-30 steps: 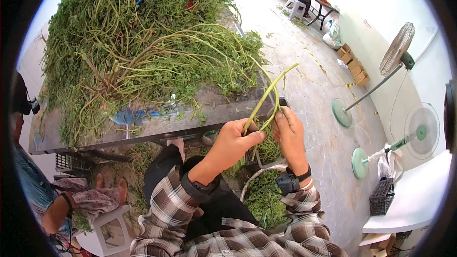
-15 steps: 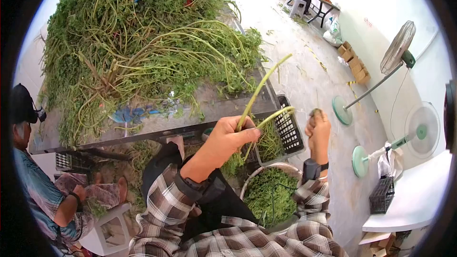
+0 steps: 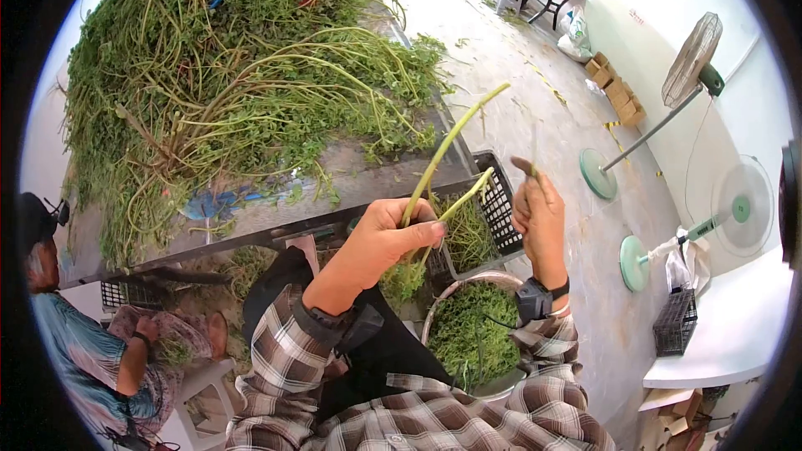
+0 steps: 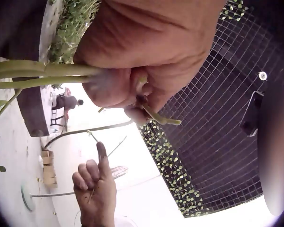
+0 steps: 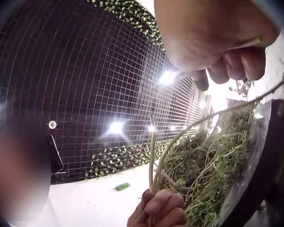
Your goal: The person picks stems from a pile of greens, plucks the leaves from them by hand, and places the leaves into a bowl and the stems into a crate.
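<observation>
My left hand [image 3: 376, 238] pinches two green plant stems [image 3: 447, 144] between thumb and fingers. The longer one rises up and right; the shorter ends near the black crate. In the left wrist view, short cut ends [image 4: 165, 119] poke out below the fist. My right hand [image 3: 539, 217] is held apart from the stems, over the crate's right side. Its fingers are curled and its thumb [image 4: 102, 153] points up, dark at the tip. Nothing shows gripped in it, though a small green scrap [image 5: 252, 41] clings to it. A heap of leafy stems [image 3: 234, 67] covers the table beyond.
Under the table's front edge [image 3: 225, 238] stands a black plastic crate [image 3: 504, 215] with stems inside. A round basket [image 3: 499, 276] full of leaves is near my knees. Another person [image 3: 92, 351] sits at left. Two fans [image 3: 692, 58] stand at right, with a black crate [image 3: 675, 323] below.
My right hand came off the stems and moved right, then rose slightly with its thumb up. The left hand still holds the stems, which have spread apart. The head view has shifted slightly.
</observation>
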The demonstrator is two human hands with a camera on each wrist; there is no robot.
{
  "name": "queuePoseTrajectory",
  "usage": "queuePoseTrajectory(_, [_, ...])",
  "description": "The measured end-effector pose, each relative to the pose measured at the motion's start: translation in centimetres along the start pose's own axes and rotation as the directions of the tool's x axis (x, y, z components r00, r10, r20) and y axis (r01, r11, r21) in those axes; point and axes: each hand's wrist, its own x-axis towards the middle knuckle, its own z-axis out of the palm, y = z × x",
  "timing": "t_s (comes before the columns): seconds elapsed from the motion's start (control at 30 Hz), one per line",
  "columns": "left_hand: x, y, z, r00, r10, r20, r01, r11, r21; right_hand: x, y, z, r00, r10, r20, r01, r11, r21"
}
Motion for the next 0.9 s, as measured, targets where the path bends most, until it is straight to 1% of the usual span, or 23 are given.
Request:
queuePoseTrajectory(0.03, [0.0, 0.0, 0.2, 1.000, -0.010, 0.013, 0.010, 0.999, 0.038, 0.1, 0.1, 0.6, 0.998, 0.009, 0.058, -0.008, 1.000, -0.021])
queuePoseTrajectory(0.07, [0.0, 0.1, 0.4, 1.000, -0.013, 0.015, 0.012, 0.999, 0.037, 0.1, 0.2, 0.9, 0.993, 0.019, 0.116, -0.014, 0.999, -0.043])
queuePoseTrajectory(0.1, [0.0, 0.2, 0.6, 0.999, -0.028, 0.029, 0.026, 0.998, 0.054, 0.2, 0.3, 1.0, 0.993, 0.023, 0.113, -0.018, 0.999, -0.043])
queuePoseTrajectory(0.17, [0.1, 0.0, 0.8, 0.998, -0.053, 0.042, 0.050, 0.997, 0.064, 0.2, 0.9, 1.0, 0.973, 0.035, 0.230, -0.026, 0.999, -0.042])
queuePoseTrajectory(0.2, [0.2, -0.2, 0.7, 0.999, -0.023, 0.030, 0.021, 0.997, 0.079, 0.0, 1.1, 0.9, 0.957, 0.042, 0.286, -0.031, 0.999, -0.042])
queuePoseTrajectory(0.23, [0.3, -0.4, 0.8, 1.000, 0.009, 0.019, -0.010, 0.996, 0.094, -0.2, 1.1, 0.9, 0.960, 0.051, 0.274, -0.045, 0.999, -0.030])
queuePoseTrajectory(0.27, [0.4, -0.4, 0.9, 1.000, 0.005, 0.020, -0.007, 0.996, 0.089, -0.3, 1.2, 0.8, 0.961, 0.057, 0.272, -0.049, 0.998, -0.034])
queuePoseTrajectory(0.33, [0.5, -0.2, 1.1, 0.998, -0.034, -0.047, 0.036, 0.999, 0.023, -0.4, 1.5, 0.6, 0.992, 0.037, 0.118, -0.033, 0.999, -0.036])
queuePoseTrajectory(0.37, [0.6, -0.6, 1.0, 0.998, -0.025, -0.056, 0.026, 1.000, 0.014, -0.2, 1.9, 0.1, 0.999, 0.002, 0.048, 0.001, 0.999, -0.050])
queuePoseTrajectory(0.4, [0.6, -0.8, 0.9, 0.998, -0.028, -0.058, 0.029, 0.999, 0.013, 0.1, 2.4, -0.7, 0.999, 0.006, 0.049, -0.003, 0.999, -0.050])
queuePoseTrajectory(0.47, [0.7, -0.9, 0.8, 0.982, -0.069, -0.177, 0.049, 0.992, -0.113, 0.8, 2.8, -2.6, 0.998, -0.011, -0.060, 0.009, 0.999, -0.033])
queuePoseTrajectory(0.5, [0.7, -0.2, 0.6, 0.987, -0.043, -0.157, 0.023, 0.992, -0.125, 1.1, 2.7, -3.2, 0.996, 0.018, -0.088, -0.016, 1.000, 0.025])
queuePoseTrajectory(0.53, [0.8, -0.1, 0.3, 0.985, -0.047, -0.168, 0.025, 0.991, -0.130, 1.5, 3.0, -4.0, 0.996, 0.027, -0.079, -0.025, 0.999, 0.022])
queuePoseTrajectory(0.6, [0.7, 0.1, -0.4, 0.974, 0.041, -0.222, -0.080, 0.982, -0.170, 2.6, 5.4, -6.2, 0.981, 0.002, -0.196, 0.006, 0.999, 0.039])
queuePoseTrajectory(0.63, [0.6, 0.6, -0.7, 0.973, 0.034, -0.230, -0.087, 0.971, -0.221, 3.4, 7.5, -8.6, 0.987, 0.055, -0.150, -0.051, 0.998, 0.032])
queuePoseTrajectory(0.67, [0.6, 0.7, -1.0, 0.970, 0.028, -0.240, -0.083, 0.971, -0.224, 3.6, 9.2, -9.4, 0.987, 0.065, -0.144, -0.061, 0.998, 0.033])
queuePoseTrajectory(0.7, [0.6, 0.8, -1.5, 0.967, 0.075, -0.245, -0.142, 0.952, -0.270, 3.8, 10.8, -9.8, 0.978, 0.076, -0.192, -0.120, 0.966, -0.228])
queuePoseTrajectory(0.73, [0.6, 0.9, -1.8, 0.960, 0.125, -0.251, -0.203, 0.928, -0.313, 4.2, 12.7, -10.6, 0.969, 0.068, -0.239, -0.177, 0.866, -0.468])
queuePoseTrajectory(0.77, [0.4, 1.2, -2.1, 0.962, 0.123, -0.244, -0.207, 0.912, -0.355, 4.4, 15.4, -13.2, 0.992, -0.103, -0.076, -0.007, 0.547, -0.837])
queuePoseTrajectory(0.8, [0.5, 1.2, -2.4, 0.960, 0.126, -0.251, -0.212, 0.911, -0.353, 3.3, 14.4, -11.9, 0.994, -0.034, -0.107, -0.063, 0.616, -0.785])
queuePoseTrajectory(0.87, [0.7, 0.8, -2.8, 0.944, 0.192, -0.269, -0.284, 0.888, -0.362, 2.6, 13.1, -10.5, 0.994, -0.100, -0.043, 0.028, 0.613, -0.790])
queuePoseTrajectory(0.9, [0.6, 0.8, -2.9, 0.944, 0.186, -0.274, -0.280, 0.889, -0.362, 2.3, 12.0, -9.3, 0.995, -0.093, -0.041, 0.024, 0.614, -0.789])
